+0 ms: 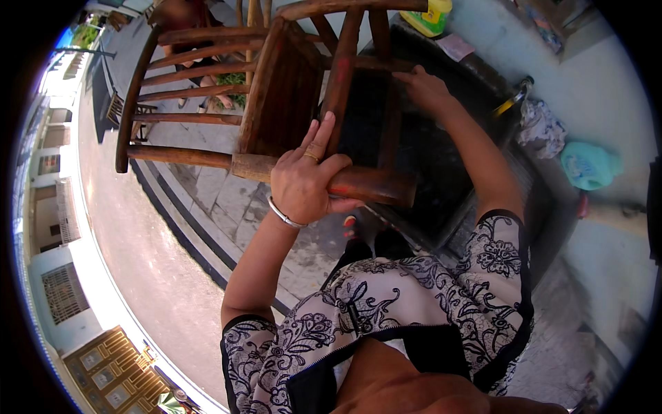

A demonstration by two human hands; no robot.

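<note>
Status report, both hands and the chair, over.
Left hand shut on the wooden chair, gripping a thick lower rail. Right hand grips a rail further up. Chair tipped over, held off the paved ground. Nothing blocking, over.

The scene is outdoors in bright daylight. A smooth grey paved road point(138, 276) curves along the left, edged by a dark kerb line and grey stone paving slabs point(227, 200). Pale buildings with barred windows point(62, 293) line the road's far side, beside a brown panelled wooden gate point(110, 376). On the right lies a light concrete floor point(607, 90) with a dark rectangular mat point(441, 159).
</note>
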